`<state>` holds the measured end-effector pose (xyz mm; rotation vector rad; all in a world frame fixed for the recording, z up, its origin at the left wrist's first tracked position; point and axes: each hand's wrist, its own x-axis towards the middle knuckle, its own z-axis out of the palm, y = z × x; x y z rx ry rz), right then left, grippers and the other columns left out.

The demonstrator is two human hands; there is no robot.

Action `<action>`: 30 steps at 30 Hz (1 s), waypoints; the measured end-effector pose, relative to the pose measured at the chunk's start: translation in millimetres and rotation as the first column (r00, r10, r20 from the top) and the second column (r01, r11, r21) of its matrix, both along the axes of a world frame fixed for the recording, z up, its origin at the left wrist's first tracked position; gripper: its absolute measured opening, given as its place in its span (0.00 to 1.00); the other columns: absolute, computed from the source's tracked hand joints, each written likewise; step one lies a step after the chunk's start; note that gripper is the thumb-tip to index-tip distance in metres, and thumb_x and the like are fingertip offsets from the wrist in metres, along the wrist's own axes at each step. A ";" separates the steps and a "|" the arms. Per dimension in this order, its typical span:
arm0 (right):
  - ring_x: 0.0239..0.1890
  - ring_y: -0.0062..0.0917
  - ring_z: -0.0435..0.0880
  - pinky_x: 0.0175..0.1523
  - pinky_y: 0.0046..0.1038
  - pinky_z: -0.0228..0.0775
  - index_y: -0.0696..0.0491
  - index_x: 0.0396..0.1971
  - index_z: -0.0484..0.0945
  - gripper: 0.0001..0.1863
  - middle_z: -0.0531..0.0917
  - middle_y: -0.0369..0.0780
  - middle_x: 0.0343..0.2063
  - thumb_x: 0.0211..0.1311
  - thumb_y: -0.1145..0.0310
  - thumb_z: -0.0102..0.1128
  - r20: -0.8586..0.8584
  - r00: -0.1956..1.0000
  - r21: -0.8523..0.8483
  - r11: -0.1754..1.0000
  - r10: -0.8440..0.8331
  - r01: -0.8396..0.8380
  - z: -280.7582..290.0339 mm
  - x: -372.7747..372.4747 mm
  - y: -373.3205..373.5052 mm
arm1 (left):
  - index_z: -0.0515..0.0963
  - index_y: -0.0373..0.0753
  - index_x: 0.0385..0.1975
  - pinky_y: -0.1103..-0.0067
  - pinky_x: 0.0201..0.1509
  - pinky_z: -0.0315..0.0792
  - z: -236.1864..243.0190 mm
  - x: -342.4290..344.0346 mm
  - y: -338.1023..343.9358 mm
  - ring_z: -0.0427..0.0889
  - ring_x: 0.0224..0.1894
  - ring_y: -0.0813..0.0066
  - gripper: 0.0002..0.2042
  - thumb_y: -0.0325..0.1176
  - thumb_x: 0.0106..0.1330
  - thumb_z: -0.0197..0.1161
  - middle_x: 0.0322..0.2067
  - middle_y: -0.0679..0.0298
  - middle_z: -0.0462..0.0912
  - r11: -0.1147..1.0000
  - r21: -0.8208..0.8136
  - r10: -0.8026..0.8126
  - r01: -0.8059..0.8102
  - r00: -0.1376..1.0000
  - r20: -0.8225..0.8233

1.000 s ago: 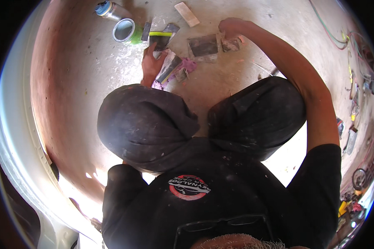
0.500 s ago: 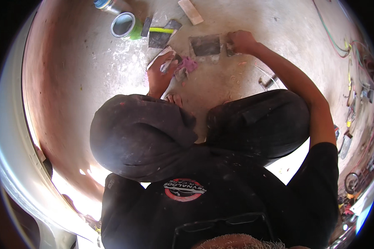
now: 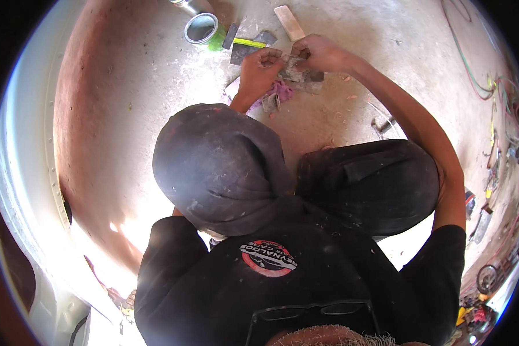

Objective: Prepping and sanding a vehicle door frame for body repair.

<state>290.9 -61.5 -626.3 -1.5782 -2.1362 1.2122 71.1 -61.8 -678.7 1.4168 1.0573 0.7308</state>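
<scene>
My left hand [image 3: 256, 75] and my right hand [image 3: 324, 53] are close together over the floor. Between their pinched fingers is a thin grey sheet [image 3: 294, 70] that looks like sandpaper, one side of it in each hand. Just below it on the floor lies another flat, darker-centred sheet [image 3: 311, 86], partly covered. Close to my left wrist are a pinkish-purple cloth [image 3: 282, 90] and a small folded grey piece [image 3: 270, 103]. A yellow-green strip [image 3: 249, 42] rests across dark sheets [image 3: 242, 53] beyond my left hand.
An open can with a green side [image 3: 217, 39] stands at the far left, beside a small dark block [image 3: 230, 36]. A tan block [image 3: 289, 23] lies beyond my hands. Hoses [image 3: 466, 69] and scattered tools [image 3: 490, 173] line the right; a pale vehicle panel [image 3: 29, 132] rises at left.
My left hand has moved up and right from the cloth, and my right hand has come in to meet it. The grey sheet is now lifted between them. The view has shifted slightly.
</scene>
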 end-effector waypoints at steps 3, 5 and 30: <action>0.28 0.25 0.80 0.36 0.32 0.71 0.58 0.34 0.83 0.12 0.84 0.39 0.25 0.52 0.68 0.75 -0.069 0.997 -0.057 0.998 -0.027 0.023 -1.0 -1.9 -7.3 | 0.85 0.31 0.42 0.79 0.38 0.77 2.7 -3.3 -3.2 0.85 0.33 0.80 0.12 0.34 0.67 0.70 0.30 0.61 0.89 0.995 0.101 -0.003 0.003 1.000 -0.007; 0.28 0.26 0.80 0.36 0.32 0.71 0.58 0.33 0.83 0.12 0.84 0.39 0.25 0.52 0.69 0.75 -0.063 0.998 -0.052 0.999 -0.016 0.013 1.8 -7.1 -7.7 | 0.85 0.31 0.41 0.78 0.38 0.77 4.7 -9.1 -5.2 0.85 0.33 0.79 0.12 0.35 0.67 0.69 0.30 0.61 0.89 0.992 0.125 0.005 -0.004 1.000 -0.003; 0.26 0.19 0.82 0.30 0.26 0.76 0.60 0.43 0.81 0.11 0.85 0.38 0.26 0.64 0.71 0.67 -0.119 0.981 -0.231 0.965 -0.152 0.121 16.9 -0.9 -22.4 | 0.79 0.34 0.49 0.83 0.40 0.75 -13.7 -14.7 -35.2 0.83 0.35 0.80 0.12 0.35 0.76 0.60 0.36 0.63 0.86 0.982 -0.175 -0.037 0.068 0.983 0.178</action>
